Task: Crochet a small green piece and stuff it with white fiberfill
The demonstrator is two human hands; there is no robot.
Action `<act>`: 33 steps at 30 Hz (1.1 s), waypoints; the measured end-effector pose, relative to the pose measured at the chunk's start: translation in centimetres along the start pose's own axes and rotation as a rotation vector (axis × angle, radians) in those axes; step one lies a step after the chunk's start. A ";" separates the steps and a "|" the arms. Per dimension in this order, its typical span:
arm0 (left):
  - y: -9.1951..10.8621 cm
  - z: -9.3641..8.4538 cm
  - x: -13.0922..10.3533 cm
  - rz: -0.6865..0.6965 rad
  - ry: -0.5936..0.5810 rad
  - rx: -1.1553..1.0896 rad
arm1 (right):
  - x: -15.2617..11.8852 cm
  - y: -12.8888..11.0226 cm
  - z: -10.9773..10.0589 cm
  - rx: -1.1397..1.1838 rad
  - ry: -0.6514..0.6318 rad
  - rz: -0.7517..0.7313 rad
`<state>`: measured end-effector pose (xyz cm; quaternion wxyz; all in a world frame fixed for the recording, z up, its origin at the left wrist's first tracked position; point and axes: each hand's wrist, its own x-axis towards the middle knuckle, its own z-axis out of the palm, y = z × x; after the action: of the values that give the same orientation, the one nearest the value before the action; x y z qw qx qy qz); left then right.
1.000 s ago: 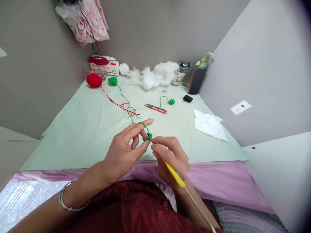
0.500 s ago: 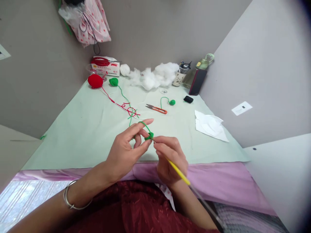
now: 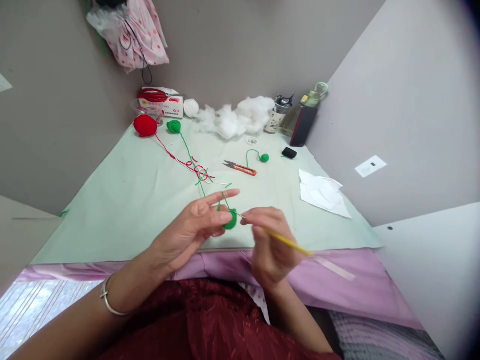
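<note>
Between the thumb and fingers of my left hand (image 3: 198,218) is a small round green crochet piece (image 3: 231,220). Green working yarn (image 3: 225,200) runs from the piece up over my outstretched left index finger. My right hand (image 3: 275,240) grips a crochet hook (image 3: 288,242) with a yellow handle, and its thin metal tip meets the top edge of the green piece. The handle's far end is blurred by motion. Beyond my hands, a green yarn ball (image 3: 174,127) lies at the back left, with its strand trailing toward my left hand.
Orange-handled thread snips (image 3: 240,168) and a tiny green ball (image 3: 265,158) lie mid-table. A red yarn ball (image 3: 145,125), white stuffing (image 3: 234,119), a pen cup (image 3: 275,119) and a bottle (image 3: 300,115) line the back. Crumpled white paper (image 3: 323,194) is at right.
The green piece has turned so its round face shows below my left thumb. My right hand has shifted right, and the hook now slants more level.
</note>
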<state>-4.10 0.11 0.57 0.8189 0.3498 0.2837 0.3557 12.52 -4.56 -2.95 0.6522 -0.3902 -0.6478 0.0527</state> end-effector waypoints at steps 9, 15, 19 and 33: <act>0.2 0.0 0.0 0.120 -0.063 0.193 | 1.6 -0.2 -0.2 0.537 0.005 0.410; 0.7 -0.6 -0.1 0.150 -0.041 0.240 | 1.1 -1.2 -0.9 0.369 0.027 0.353; 0.5 -0.6 -0.3 0.177 -0.023 0.274 | 1.1 -1.2 -0.9 0.474 0.005 0.436; -1.2 0.3 0.0 0.218 0.052 0.168 | -0.1 -0.2 0.6 0.002 -0.012 0.116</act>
<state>-3.41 -0.67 -0.16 0.7357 0.4365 0.2937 0.4266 11.91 -4.52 -3.01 0.6446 -0.4260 -0.6279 0.0935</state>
